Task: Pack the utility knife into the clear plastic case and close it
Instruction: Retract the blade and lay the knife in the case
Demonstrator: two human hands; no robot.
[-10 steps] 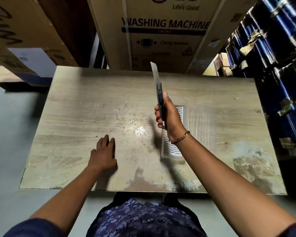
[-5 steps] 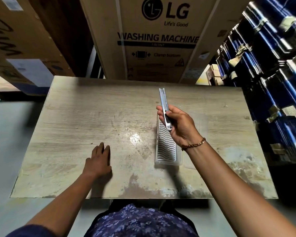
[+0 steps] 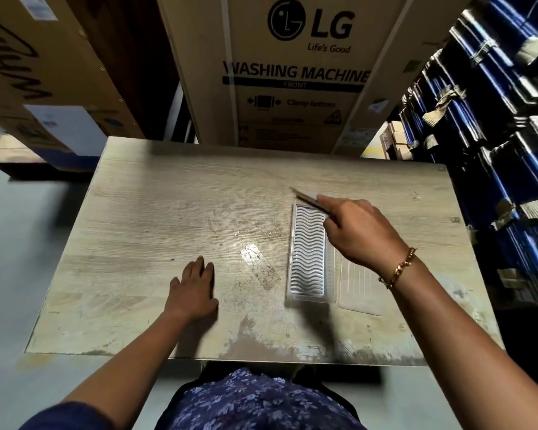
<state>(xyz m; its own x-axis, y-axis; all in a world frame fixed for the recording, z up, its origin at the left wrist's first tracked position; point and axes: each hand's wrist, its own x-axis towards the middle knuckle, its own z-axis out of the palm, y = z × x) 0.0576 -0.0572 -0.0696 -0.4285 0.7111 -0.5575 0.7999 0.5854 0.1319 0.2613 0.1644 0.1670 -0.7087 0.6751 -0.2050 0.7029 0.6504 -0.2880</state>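
Right of centre in the frame, the right hand [image 3: 359, 231] pinches the knife [image 3: 308, 200] between thumb and fingers, its blurred tip slanting toward the upper left just over the far end of the case [image 3: 308, 252]. The case lies open on the table [image 3: 168, 212], its wavy-ribbed half left of the flat clear lid half. At lower centre the left hand [image 3: 194, 291] rests palm-down on the table, fingers together, holding nothing.

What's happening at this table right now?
A person is packing a utility knife into a clear plastic case that lies open on a worn wooden table. The right hand holds the knife low over the case's far end, not yet set inside. The left hand rests flat on the table, apart from the case.
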